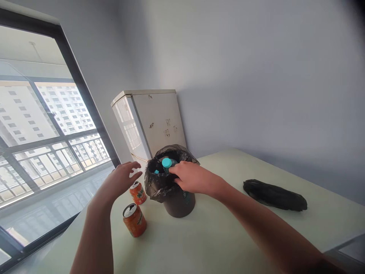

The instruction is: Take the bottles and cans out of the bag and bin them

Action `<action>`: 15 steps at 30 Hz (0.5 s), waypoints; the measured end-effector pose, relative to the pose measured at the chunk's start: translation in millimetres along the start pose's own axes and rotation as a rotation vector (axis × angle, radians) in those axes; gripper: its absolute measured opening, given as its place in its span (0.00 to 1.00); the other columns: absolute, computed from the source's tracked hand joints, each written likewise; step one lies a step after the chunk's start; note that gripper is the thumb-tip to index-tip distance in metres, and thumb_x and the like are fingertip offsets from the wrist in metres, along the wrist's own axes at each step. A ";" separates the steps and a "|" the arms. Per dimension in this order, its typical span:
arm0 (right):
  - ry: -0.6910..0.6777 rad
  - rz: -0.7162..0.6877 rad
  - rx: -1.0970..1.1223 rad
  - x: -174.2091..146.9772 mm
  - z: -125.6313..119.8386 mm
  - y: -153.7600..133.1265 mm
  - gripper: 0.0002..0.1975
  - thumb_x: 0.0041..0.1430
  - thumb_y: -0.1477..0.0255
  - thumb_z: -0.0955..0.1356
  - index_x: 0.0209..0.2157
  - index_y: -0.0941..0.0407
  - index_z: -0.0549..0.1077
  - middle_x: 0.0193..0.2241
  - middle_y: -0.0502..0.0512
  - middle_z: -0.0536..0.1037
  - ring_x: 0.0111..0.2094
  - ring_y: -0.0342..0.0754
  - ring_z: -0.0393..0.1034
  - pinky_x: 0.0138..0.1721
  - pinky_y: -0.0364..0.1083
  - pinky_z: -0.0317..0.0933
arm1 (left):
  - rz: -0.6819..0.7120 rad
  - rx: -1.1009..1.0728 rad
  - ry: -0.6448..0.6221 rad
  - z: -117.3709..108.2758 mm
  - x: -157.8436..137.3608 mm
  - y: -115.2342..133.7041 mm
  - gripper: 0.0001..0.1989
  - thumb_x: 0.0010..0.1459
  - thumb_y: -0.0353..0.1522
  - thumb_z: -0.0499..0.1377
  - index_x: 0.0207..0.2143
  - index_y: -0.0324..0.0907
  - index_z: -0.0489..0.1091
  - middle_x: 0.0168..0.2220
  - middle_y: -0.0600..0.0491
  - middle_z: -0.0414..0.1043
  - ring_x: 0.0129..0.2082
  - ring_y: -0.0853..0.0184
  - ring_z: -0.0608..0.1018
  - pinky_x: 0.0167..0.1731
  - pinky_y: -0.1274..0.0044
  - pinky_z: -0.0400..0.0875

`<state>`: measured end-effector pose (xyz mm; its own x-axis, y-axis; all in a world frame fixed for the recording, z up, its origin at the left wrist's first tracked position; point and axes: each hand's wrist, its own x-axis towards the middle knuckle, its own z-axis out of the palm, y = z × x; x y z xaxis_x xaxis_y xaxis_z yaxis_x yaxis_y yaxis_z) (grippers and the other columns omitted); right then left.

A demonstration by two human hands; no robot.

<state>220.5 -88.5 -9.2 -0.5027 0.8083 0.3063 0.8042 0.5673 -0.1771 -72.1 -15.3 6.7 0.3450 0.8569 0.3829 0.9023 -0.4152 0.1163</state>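
Note:
A dark trash bin lined with a black plastic bag stands on the table. My right hand is over its mouth, fingers closed around a bottle with a teal cap; most of the bottle is hidden by the bag and hand. A second bit of teal shows deeper inside the bag. To the left of the bin my left hand hovers, fingers apart, holding nothing. Below it, two orange drink cans stand upright: one can close to the bin, the other can nearer to me, its top opened.
On the right of the pale table lies a roll of black bags. A white refrigerator stands behind the table's far left side, against the wall. A large window with a dark frame is at the left.

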 end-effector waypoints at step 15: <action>0.114 -0.004 0.131 0.7 9.9 3.7 0.31 0.62 0.76 0.64 0.66 0.48 0.59 0.43 0.56 0.73 0.36 0.49 0.70 0.34 0.44 0.57 | -0.373 -0.101 -0.801 41.9 12.7 -89.0 0.46 0.49 0.56 0.64 0.69 0.57 0.60 0.66 0.41 0.66 0.54 0.44 0.79 0.39 0.64 0.78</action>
<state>220.0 -84.2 -18.9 -0.4606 0.7873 0.4098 0.7505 0.5920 -0.2938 -137.1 45.3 -37.2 0.1450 0.8822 -0.4479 0.9780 -0.0592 0.1999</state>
